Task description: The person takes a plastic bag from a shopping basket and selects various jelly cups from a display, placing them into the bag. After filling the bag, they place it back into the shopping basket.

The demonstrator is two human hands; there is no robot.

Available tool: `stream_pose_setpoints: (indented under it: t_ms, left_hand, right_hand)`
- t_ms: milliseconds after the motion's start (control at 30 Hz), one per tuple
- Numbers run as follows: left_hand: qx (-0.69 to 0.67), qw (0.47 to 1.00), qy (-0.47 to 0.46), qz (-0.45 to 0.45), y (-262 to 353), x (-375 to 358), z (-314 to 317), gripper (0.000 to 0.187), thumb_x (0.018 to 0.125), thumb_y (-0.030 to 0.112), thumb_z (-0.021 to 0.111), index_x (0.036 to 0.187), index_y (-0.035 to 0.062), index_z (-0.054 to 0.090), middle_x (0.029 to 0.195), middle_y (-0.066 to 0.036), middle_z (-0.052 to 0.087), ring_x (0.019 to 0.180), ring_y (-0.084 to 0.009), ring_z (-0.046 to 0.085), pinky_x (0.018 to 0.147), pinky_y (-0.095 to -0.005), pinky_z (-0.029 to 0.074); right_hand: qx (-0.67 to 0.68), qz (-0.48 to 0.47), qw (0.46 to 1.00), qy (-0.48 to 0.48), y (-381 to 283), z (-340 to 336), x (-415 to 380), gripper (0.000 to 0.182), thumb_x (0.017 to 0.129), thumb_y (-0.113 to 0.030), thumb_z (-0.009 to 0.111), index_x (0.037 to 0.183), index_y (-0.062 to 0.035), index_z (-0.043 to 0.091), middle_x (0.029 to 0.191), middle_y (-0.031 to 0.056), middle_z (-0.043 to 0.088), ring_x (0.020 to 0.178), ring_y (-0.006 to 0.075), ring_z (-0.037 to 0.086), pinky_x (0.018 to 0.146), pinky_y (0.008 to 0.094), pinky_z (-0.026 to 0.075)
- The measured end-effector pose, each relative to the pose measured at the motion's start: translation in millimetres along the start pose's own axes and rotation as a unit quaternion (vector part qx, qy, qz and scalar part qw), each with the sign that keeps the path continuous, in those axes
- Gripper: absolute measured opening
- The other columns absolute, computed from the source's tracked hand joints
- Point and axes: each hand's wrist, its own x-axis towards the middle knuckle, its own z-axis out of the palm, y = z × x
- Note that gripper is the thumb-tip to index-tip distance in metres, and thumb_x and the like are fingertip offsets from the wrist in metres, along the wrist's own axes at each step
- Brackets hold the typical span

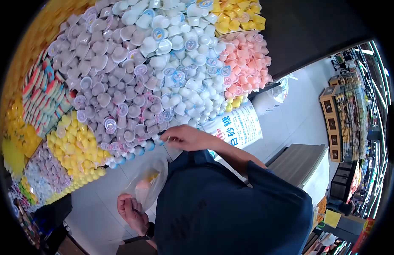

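Note:
My left hand [133,213], with a dark band at its wrist, is closed on the gathered top of a clear plastic bag [158,180]. Inside the bag, blurred pink and yellow pieces [143,184] show through. My right hand [186,137] reaches to the near edge of a big heap of small jelly cups. Its fingers are bent together, with the tips beside white and blue cups [151,145]; what is between them, if anything, is hidden. Purple-grey jelly cups [105,100] and pale white-blue jelly cups [190,97] make up most of the heap before me.
Pink cups [248,59] and yellow cups [239,15] lie farther off; more yellow cups [75,142] and striped wrapped sweets [46,95] are at left. A printed white sack [235,127] stands beside the display. Grey floor tiles [92,208] and stocked shelves [348,114] lie beyond.

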Motion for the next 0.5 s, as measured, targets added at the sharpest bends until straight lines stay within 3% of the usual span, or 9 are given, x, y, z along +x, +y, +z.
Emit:
stream_pose_setpoints:
  t_ms: [33, 133, 233, 367, 433, 500]
  left_hand:
    - [0.001, 1.000, -0.009, 0.003, -1, 1, 1, 0.009, 0.097, 0.008, 0.052, 0.089, 0.0055, 0.055, 0.057, 0.009, 0.031, 0.046, 0.0006, 0.023, 0.042, -0.0199, 0.015]
    - [0.011, 1.000, 0.000, 0.000, -3, 4, 5, 0.008, 0.096, 0.008, 0.052, 0.089, 0.0054, 0.055, 0.056, 0.009, 0.031, 0.046, 0.0007, 0.023, 0.042, -0.0200, 0.015]
    - [0.017, 1.000, -0.003, 0.001, -4, 5, 9, 0.008, 0.096, 0.008, 0.052, 0.089, 0.0053, 0.055, 0.056, 0.009, 0.031, 0.046, 0.0005, 0.023, 0.042, -0.0202, 0.015]
    - [0.010, 1.000, -0.002, 0.003, -2, 3, 17, 0.008, 0.096, 0.008, 0.053, 0.089, 0.0053, 0.055, 0.056, 0.009, 0.032, 0.046, 0.0003, 0.024, 0.042, -0.0199, 0.015]
    - [0.010, 1.000, -0.002, 0.006, -2, 2, 23, 0.007, 0.096, 0.008, 0.053, 0.089, 0.0052, 0.056, 0.056, 0.009, 0.032, 0.046, 0.0003, 0.025, 0.042, -0.0198, 0.016]
    - [0.018, 1.000, 0.008, 0.007, -2, 0, 27, 0.007, 0.095, 0.007, 0.054, 0.089, 0.0055, 0.057, 0.056, 0.009, 0.035, 0.046, 0.0002, 0.027, 0.043, -0.0196, 0.017]
  right_hand:
    - [-0.021, -0.025, 0.997, 0.069, 8, -16, -6, 0.026, 0.091, -0.012, 0.063, 0.116, -0.0037, 0.062, 0.105, 0.0096, 0.067, 0.090, 0.0202, 0.067, 0.075, 0.0322, 0.053]
    - [-0.073, 0.028, 0.971, 0.228, 28, -64, -28, 0.022, 0.091, -0.012, 0.064, 0.112, -0.0038, 0.064, 0.100, 0.0068, 0.068, 0.084, 0.0159, 0.066, 0.073, 0.0293, 0.053]
    - [-0.144, 0.066, 0.905, 0.396, 43, -119, -49, 0.021, 0.090, -0.011, 0.065, 0.109, -0.0032, 0.065, 0.094, 0.0049, 0.068, 0.080, 0.0119, 0.063, 0.070, 0.0263, 0.051]
    - [-0.194, 0.047, 0.779, 0.594, 84, -201, -68, 0.021, 0.085, -0.010, 0.067, 0.103, -0.0001, 0.067, 0.084, 0.0087, 0.068, 0.075, 0.0151, 0.064, 0.066, 0.0278, 0.051]
    - [-0.232, 0.066, 0.719, 0.652, 100, -236, -73, 0.025, 0.081, -0.015, 0.070, 0.100, 0.0007, 0.067, 0.083, 0.0104, 0.068, 0.074, 0.0182, 0.065, 0.067, 0.0305, 0.052]
    - [-0.265, 0.085, 0.701, 0.656, 126, -268, -76, 0.027, 0.080, -0.019, 0.070, 0.099, 0.0003, 0.068, 0.084, 0.0122, 0.069, 0.075, 0.0214, 0.066, 0.068, 0.0330, 0.053]
